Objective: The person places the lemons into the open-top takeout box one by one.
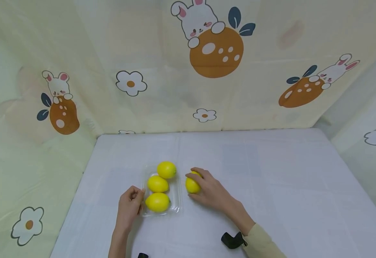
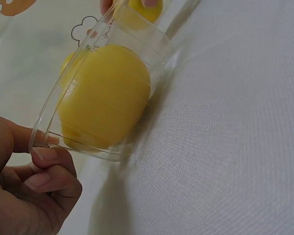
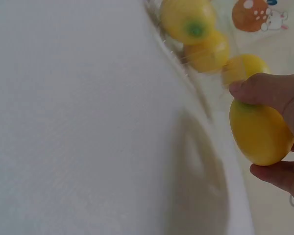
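**Light tray, round fruit, little room to spare**

Rabbit-and-flower cloth [image 1: 207, 71] hangs behind and beside a table [image 1: 271, 179] draped in pale fabric. Near its front edge sits a clear plastic tray [image 1: 176, 195] with 3 lemons in a row: the far lemon [image 1: 166, 169], the middle lemon [image 1: 157, 184] and the near lemon [image 1: 157, 202]. The left hand [image 1: 129, 208] pinches the tray's near left rim between thumb and curled fingers [image 2: 49, 166], and the left wrist view shows that rim lifted slightly off the cloth. The right hand [image 1: 208, 191] is wrapped around a 4th lemon [image 1: 191, 185], fingers curled over its top, resting on the table just beside the tray's right wall.

My worry is the tray. It looks thin and flimsy, and a pinch at 1 corner may flex or tip it, which would send the 3 round fruits rolling toward the far end or over the wall. The 3 lemons fill the left side, leaving only a narrow strip along the right wall, so a 4th pushed in could ride up on the others and slip out. The soft cloth could also bunch under the tray if it is dragged.
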`<state>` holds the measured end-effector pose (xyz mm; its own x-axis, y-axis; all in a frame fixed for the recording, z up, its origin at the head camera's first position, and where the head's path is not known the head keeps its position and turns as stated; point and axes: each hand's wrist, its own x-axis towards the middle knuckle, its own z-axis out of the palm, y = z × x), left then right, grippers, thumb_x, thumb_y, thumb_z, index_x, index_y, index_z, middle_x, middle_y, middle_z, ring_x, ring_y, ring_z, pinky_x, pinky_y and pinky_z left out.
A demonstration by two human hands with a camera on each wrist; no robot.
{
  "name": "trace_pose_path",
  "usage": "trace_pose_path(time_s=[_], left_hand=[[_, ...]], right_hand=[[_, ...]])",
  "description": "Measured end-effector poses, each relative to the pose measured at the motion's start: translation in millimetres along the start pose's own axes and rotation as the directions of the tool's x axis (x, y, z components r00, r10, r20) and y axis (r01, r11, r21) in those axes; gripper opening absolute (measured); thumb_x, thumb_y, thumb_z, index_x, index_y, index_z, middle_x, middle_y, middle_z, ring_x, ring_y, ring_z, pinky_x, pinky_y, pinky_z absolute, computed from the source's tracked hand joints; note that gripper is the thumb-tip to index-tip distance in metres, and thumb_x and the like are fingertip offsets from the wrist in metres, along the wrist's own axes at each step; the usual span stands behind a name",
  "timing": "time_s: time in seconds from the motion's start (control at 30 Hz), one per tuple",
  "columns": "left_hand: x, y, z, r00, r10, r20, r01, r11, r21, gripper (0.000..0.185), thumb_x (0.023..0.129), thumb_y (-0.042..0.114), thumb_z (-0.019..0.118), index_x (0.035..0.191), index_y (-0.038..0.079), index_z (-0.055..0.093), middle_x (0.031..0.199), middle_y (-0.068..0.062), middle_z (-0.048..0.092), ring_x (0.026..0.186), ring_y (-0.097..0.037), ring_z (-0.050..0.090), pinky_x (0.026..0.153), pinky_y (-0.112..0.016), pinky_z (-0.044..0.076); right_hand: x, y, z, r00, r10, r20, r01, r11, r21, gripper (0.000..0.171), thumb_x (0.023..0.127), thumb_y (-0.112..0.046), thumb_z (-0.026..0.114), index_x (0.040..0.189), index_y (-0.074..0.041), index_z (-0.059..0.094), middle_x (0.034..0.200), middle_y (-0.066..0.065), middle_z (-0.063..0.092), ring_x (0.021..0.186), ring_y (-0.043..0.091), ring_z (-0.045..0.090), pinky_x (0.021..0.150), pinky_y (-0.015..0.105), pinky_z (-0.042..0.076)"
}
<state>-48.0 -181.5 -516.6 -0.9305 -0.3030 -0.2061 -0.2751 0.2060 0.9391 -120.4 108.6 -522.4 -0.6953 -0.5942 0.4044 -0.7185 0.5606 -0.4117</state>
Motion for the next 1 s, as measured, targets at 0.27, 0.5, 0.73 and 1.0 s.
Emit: trace_pose_path(time_s=[0.27,0.5,0.73,1.0], left_hand=[[0.4,0.6,0.5,1.0,-0.002,0.001,0.002,1.0,0.007,0.023,0.102,0.02,0.064,0.094,-0.001,0.057,0.063,0.0,0.044,0.045,-0.012,0.041,0.044,-0.022,0.034],[-0.2,0.8,1.3,1.0,0.005,0.003,-0.005,1.0,-0.001,0.022,0.102,0.018,0.063,0.093,-0.001,0.056,0.062,-0.001,0.045,0.046,-0.012,0.041,0.044,-0.022,0.034],[-1.5,1.8,0.2,1.0,0.002,0.002,-0.002,1.0,0.003,0.022,0.103,0.019,0.063,0.093,0.0,0.056,0.062,-0.001,0.045,0.046,-0.012,0.04,0.044,-0.021,0.033],[-1.3,2.3,-0.5,1.0,0.001,0.01,-0.001,1.0,0.019,0.024,0.103,0.021,0.063,0.095,-0.001,0.056,0.064,-0.002,0.045,0.046,-0.013,0.041,0.044,-0.022,0.035]], right_hand=[[-8.9,-18.6,-26.4,0.995,-0.101,-0.018,0.101,0.995,0.01,0.069,0.079,-0.022,0.09,0.14,-0.017,0.056,0.146,0.015,0.051,0.125,0.028,0.059,0.095,0.038,0.058],[-7.2,-36.9,-38.8,0.988,-0.155,-0.015,0.155,0.988,0.022,0.069,0.081,-0.023,0.089,0.14,-0.016,0.056,0.147,0.015,0.05,0.125,0.026,0.059,0.097,0.033,0.057],[12.1,-51.5,-36.8,0.975,-0.22,-0.015,0.22,0.975,0.024,0.07,0.081,-0.025,0.089,0.141,-0.015,0.055,0.147,0.016,0.049,0.128,0.027,0.058,0.099,0.035,0.056],[45.6,-63.5,-17.9,0.945,-0.314,0.089,0.322,0.942,-0.091,0.057,0.085,-0.025,0.084,0.136,-0.014,0.061,0.144,0.014,0.055,0.13,0.027,0.055,0.1,0.034,0.056]])
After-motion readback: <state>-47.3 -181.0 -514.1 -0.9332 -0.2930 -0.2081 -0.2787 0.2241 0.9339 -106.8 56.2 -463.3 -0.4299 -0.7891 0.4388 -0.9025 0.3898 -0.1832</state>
